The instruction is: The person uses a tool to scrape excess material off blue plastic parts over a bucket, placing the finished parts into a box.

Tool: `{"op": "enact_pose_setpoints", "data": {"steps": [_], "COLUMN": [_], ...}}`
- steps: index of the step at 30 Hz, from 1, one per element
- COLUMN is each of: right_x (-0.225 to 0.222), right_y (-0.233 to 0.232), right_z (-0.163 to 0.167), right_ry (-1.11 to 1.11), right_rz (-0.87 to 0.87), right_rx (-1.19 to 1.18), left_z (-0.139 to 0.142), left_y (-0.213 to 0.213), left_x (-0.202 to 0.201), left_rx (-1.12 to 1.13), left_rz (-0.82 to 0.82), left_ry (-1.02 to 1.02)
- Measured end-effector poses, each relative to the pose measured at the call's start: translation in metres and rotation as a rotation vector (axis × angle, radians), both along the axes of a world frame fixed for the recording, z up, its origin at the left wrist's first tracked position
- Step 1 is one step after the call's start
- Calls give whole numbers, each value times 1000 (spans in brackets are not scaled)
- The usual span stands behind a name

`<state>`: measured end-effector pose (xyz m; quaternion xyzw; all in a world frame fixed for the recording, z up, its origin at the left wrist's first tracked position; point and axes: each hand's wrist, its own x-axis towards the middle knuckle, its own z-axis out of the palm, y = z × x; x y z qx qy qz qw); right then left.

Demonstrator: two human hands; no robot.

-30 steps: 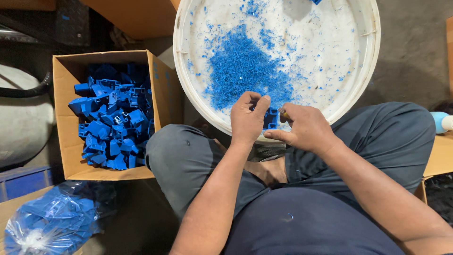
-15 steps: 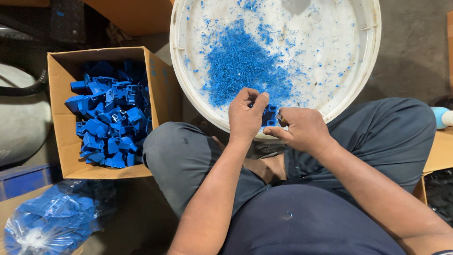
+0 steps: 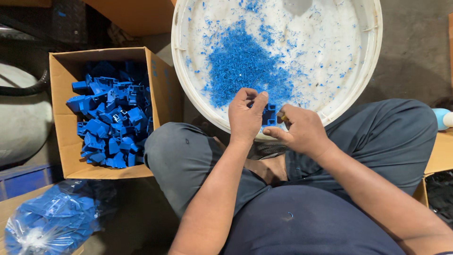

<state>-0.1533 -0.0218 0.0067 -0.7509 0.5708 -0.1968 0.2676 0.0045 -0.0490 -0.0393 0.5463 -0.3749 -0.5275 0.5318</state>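
Over the white tub's near rim point(image 3: 214, 123), my left hand point(image 3: 245, 118) pinched the small, stiff, light blue plastic part point(image 3: 269, 114) by its edges while my right hand point(image 3: 302, 132) closed on a thin tool I couldn't identify.

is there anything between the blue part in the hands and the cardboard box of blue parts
Nothing visible. The left hand and right hand hold the blue part over the tub rim; the open box sits just left, past the left knee.

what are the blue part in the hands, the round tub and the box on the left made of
Blue part: likely moulded plastic, uniform colour, sharp ribs. Round tub: white plastic by its smooth, scuffed wall and thin rim. Box: brown corrugated cardboard, matte, with folded flaps.
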Motion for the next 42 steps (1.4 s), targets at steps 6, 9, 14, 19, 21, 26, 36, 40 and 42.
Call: {"op": "enact_pose_setpoints", "data": {"steps": [6,9,14,19,21,26,36,40,42], "right_x": [-3,-4,-2,-2,-5,-17,-6,-4,-4], "right_y": [-1,0,3,6,2,-12,-18,-19,-20], "right_z": [-3,-8,-13,-15,-18,-21,16,21,22], "right_ry": [93,111,147,-127,-211,-601,-10,16,44], "right_rz": [40,63,77,-87,-123,-196,-72,-60,-49], "right_rx": [41,21,-15,158,197,358,114,91,96], "left_z": [0,-1,-1,-3,-4,-8,-1,3,4], "left_y": [1,1,0,-1,-1,-1,2,2,1], "left_x": [-2,-2,0,-2,-2,-4,-3,-3,-3], "left_rx": [8,26,-31,36,34,60,156,185,194], "left_rz": [-10,-11,13,68,75,-27,-133,-147,-154], "left_ry": [48,65,21,14,52,326,438,474,480]}}
